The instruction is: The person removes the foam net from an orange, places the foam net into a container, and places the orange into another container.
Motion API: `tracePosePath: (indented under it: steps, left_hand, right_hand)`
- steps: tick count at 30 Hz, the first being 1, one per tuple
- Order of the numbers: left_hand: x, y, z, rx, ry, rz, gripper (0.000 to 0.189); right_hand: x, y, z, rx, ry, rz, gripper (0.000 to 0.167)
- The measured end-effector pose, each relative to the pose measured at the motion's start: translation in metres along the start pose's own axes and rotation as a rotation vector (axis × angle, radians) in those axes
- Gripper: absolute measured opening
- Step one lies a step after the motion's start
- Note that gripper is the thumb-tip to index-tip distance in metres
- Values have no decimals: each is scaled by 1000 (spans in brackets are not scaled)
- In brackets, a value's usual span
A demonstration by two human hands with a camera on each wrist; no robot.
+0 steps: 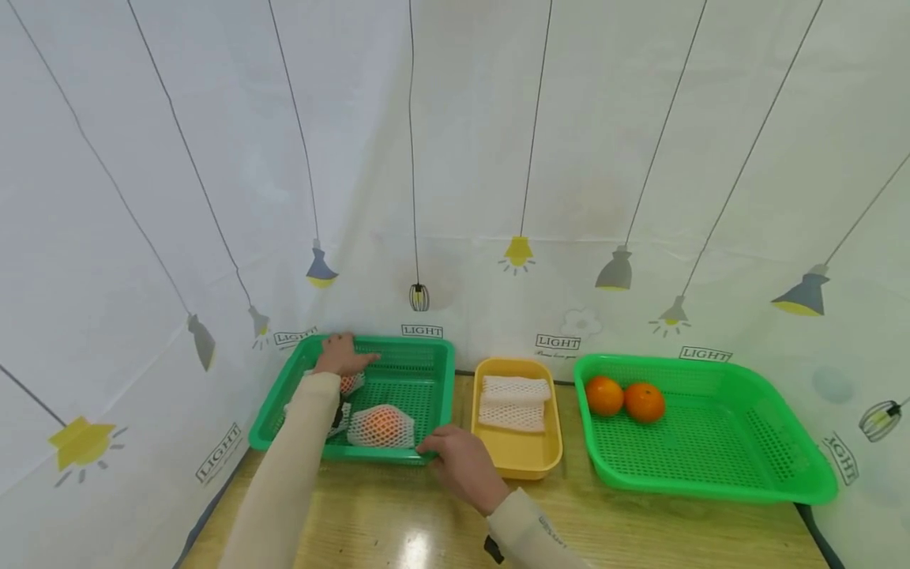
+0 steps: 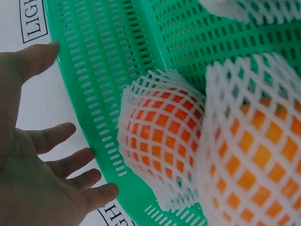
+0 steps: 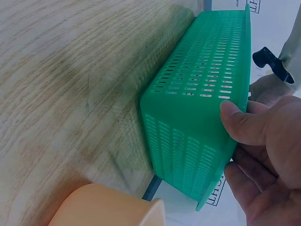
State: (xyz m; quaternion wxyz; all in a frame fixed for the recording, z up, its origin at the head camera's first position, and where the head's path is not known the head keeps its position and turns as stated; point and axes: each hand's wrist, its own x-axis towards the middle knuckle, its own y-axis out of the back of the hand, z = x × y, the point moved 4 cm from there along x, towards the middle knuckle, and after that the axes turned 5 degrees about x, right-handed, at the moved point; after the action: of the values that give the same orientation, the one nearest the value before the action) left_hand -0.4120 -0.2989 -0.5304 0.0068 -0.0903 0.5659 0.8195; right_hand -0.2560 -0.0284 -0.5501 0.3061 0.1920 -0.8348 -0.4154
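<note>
A dark green perforated basket (image 1: 442, 399) stands at the left of the table, holding oranges in white foam nets, among them a netted orange (image 1: 381, 427) near its front side. My left hand (image 1: 343, 356) is at the basket's back left rim, its fingers apart and loosely extended beside the edge. In the left wrist view, two netted oranges (image 2: 160, 134) sit side by side below that rim. My right hand (image 1: 465, 466) grips the front right corner, the thumb (image 3: 242, 125) pressed on the outer wall and the fingers by the rim.
Right of the dark green basket is a yellow-orange tray (image 1: 515, 458) with white foam nets (image 1: 513, 405) in it. Farther right, a bright green basket (image 1: 700, 446) holds two bare oranges (image 1: 644, 403). A white printed wall sheet (image 1: 469, 300) closes off the back and sides.
</note>
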Motion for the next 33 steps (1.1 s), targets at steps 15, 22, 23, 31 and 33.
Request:
tracePosePath:
  steps: [15,22,23,31,33]
  left_hand:
    - [6,-8,-9,46,124,-108,91]
    - [5,-20,-20,86,194,-191,77]
    - [6,-20,-21,94,196,-179,72]
    - [6,-24,-23,145,206,-77,60]
    - [4,-23,-22,141,200,-48,54]
  right_hand:
    - [-1,2,2,28,16,22,33]
    - [-1,1,4,40,-1,14,33]
    - [-1,0,4,39,-4,13,33]
    - [0,0,2,37,-6,9,33]
    - [0,1,2,33,-2,13,33]
